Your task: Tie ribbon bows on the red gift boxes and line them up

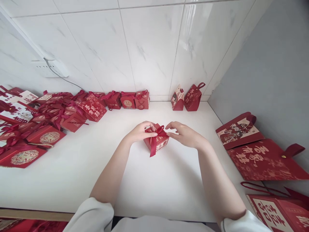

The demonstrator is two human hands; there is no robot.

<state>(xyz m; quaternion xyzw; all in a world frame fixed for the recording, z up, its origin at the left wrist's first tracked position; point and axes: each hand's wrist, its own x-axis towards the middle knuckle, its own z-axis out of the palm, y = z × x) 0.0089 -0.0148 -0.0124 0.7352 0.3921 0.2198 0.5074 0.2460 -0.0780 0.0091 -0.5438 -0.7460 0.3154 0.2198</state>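
A small red gift box (pixel 164 144) with pale printing stands on the white table in front of me. A red ribbon (pixel 153 148) is tied on its top in a bow, with one tail hanging down the front. My left hand (pixel 142 131) rests at the box's left top edge, thumb and fingers closed on the ribbon. At the right side is my right hand (pixel 184 133), its thumb by the box's edge and the bow's loop. Its thumb and index finger are apart, and nothing shows between them.
Many red gift boxes (pixel 72 120) crowd the left of the white table (pixel 96 170). Several more line the tiled wall (pixel 152 48), including an upright red box (pixel 193 98). Larger red bags (pixel 263 158) lean against the grey panel at right. A cable (pixel 62 77) runs from a socket.
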